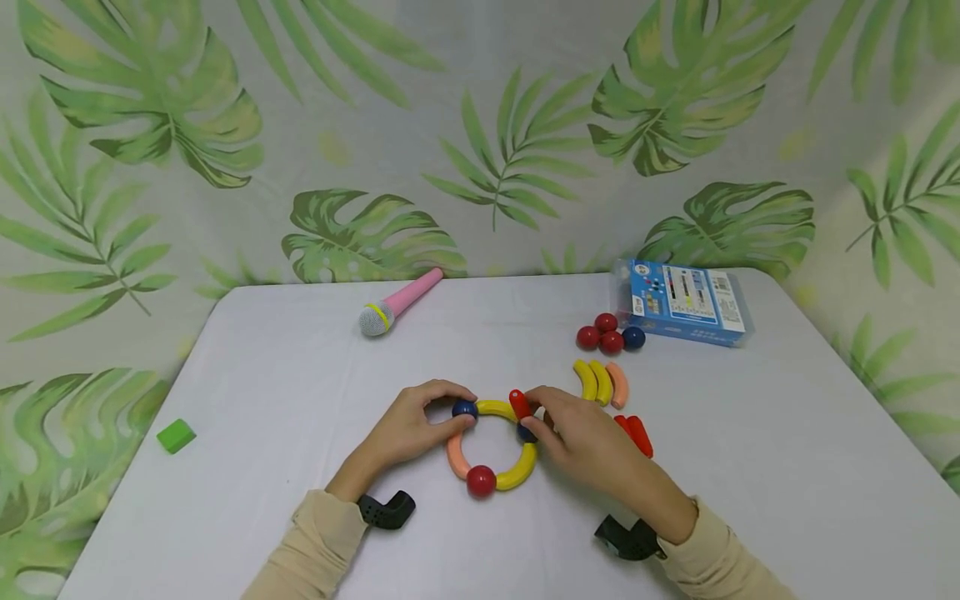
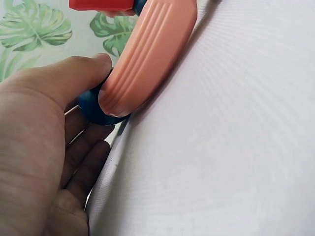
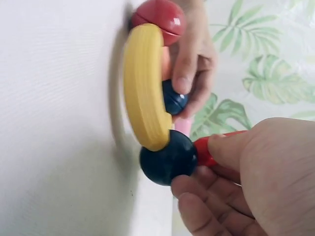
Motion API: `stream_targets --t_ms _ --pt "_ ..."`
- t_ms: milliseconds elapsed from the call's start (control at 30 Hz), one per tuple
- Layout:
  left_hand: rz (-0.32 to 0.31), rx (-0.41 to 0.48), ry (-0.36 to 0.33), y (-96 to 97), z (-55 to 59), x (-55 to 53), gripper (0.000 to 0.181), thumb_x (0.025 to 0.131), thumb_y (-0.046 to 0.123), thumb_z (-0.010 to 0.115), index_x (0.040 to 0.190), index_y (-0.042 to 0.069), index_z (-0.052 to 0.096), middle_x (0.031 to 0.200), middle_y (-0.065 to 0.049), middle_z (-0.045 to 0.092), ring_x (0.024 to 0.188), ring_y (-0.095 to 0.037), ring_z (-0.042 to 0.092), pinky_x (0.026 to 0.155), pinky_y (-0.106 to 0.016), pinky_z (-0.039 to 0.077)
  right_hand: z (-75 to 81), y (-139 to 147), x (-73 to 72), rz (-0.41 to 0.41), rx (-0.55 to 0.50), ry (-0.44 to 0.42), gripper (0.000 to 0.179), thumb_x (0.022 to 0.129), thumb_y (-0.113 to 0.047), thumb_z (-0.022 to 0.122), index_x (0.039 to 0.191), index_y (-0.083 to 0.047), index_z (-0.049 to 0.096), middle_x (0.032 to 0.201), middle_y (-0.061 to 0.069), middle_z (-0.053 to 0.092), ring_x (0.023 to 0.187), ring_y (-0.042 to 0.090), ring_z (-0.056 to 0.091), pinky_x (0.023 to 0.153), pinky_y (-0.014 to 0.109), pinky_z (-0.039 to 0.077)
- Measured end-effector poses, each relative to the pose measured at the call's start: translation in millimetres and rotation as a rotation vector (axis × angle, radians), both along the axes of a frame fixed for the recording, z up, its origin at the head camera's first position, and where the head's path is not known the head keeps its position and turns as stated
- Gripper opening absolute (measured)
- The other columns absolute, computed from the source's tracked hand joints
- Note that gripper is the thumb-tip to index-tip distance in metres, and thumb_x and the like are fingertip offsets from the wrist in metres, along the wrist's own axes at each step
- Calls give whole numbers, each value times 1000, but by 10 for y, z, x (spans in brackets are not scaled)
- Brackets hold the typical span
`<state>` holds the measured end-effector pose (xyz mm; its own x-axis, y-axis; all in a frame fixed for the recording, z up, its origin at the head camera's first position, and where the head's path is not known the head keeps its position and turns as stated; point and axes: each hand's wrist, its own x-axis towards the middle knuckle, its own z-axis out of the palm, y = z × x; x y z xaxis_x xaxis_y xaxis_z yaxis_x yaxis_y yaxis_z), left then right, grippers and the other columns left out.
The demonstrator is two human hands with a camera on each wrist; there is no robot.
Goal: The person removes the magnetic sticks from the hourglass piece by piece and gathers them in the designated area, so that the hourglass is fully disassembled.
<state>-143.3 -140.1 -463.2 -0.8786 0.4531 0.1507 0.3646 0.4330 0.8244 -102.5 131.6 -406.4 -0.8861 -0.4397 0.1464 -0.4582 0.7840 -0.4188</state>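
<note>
Right now, the left hand (image 1: pixel 416 425) is gripping a blue ball (image 1: pixel 463 407) at the far left of a ring (image 1: pixel 492 407) that is lying on the white table (image 1: pixel 300 375). Meanwhile, the right hand (image 1: pixel 581 432) is pinching a red stick (image 1: pixel 517 402), whose lower end is touching a second blue ball (image 3: pixel 167 160) on the ring's right side. That stick is standing up with a slight tilt, so releasing it while it is leaning could be enough to topple it. Pressing hard or sideways could be a worse fault: the second blue ball is joining two yellow curved sticks, and a shove there could be opening either joint. The left hand is probably steadying only its own corner, leaving the red ball (image 1: pixel 481 482) and the orange curved stick (image 1: pixel 456 457) free to be swinging out if the ring is twisting. Just beside the right hand, spare red sticks (image 1: pixel 638 436) are lying partly hidden, and a careless sweep could be knocking them. Farther off, loose balls (image 1: pixel 588 337) are sitting together; a bump could be sending them rolling.
</note>
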Motion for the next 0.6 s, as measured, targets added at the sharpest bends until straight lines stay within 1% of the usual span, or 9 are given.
stream_targets --t_ms 100,300,433,533,600 --pt "0 0 2 -5 -3 -3 25 94 27 78 118 26 75 119 14 70 116 -8 63 107 -35 50 -5 7 -9 -4 -19 -17 33 96 -21 75 125 -7 65 94 -2 70 74 6 57 66 17 54" --pt "-3 -2 21 -6 -2 -7 26 94 29 78 119 27 74 120 13 70 117 -9 63 107 -36 50 -20 10 -30 -2 -30 -15 34 97 -20 74 125 -5 63 103 4 74 78 8 63 72 23 60" --pt "-11 3 26 -6 7 -2 27 94 30 79 120 27 74 121 11 70 117 -10 63 107 -38 50 -36 15 -38 -1 -35 -3 33 97 -20 73 124 -5 61 103 5 74 75 7 62 72 23 60" --pt "-17 1 21 -10 9 0 27 94 31 78 120 27 74 122 11 70 117 -11 63 107 -39 50 -43 19 -40 4 -44 4 33 98 -19 72 124 -5 59 101 4 74 75 8 64 71 22 59" --pt "-19 -2 20 -13 10 0 27 94 30 78 121 27 74 122 10 70 117 -11 63 107 -38 50 -30 22 -40 -2 -53 -5 33 98 -20 73 125 -5 60 99 2 74 76 8 64 71 21 58"
